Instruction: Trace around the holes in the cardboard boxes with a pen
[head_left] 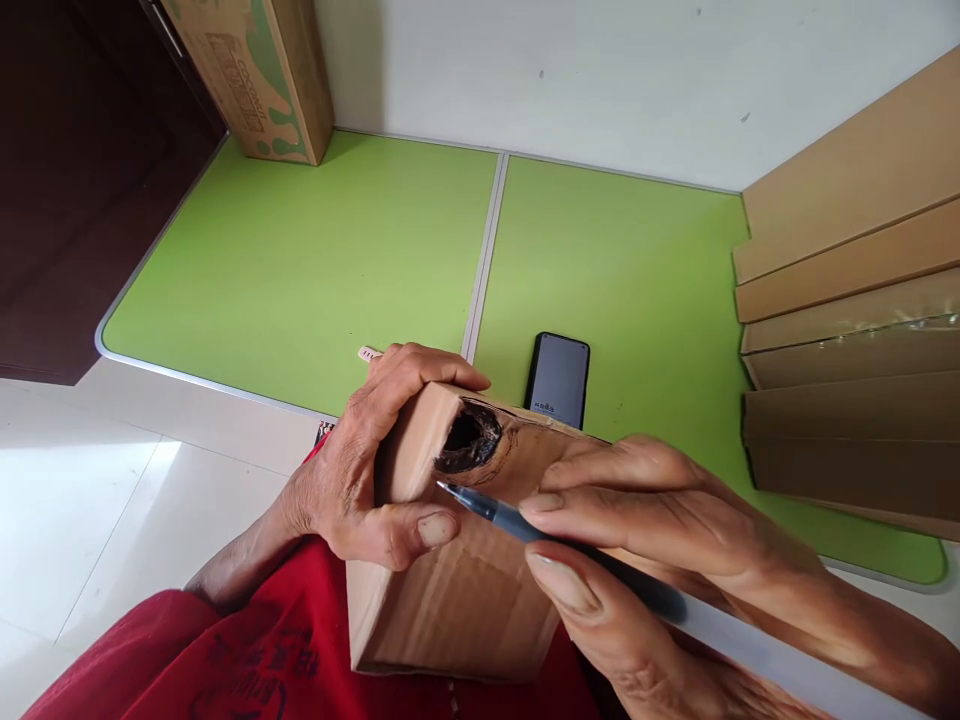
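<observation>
A brown cardboard box is held tilted in front of my red clothing. My left hand wraps round its upper left end, thumb on the near face and fingers over the top. Close to that end, the box has a dark hole with a blackened rim and scribbled dark lines round it. My right hand pinches a pen with a dark tip and a pale, translucent barrel. The pen's point is at the cardboard just below the hole; whether it touches cannot be made out.
Beyond the box is a green table with a smartphone lying on it. Several flat cardboard boxes are stacked at the right. A printed carton stands at the back left by the wall. A small white item lies behind my left hand.
</observation>
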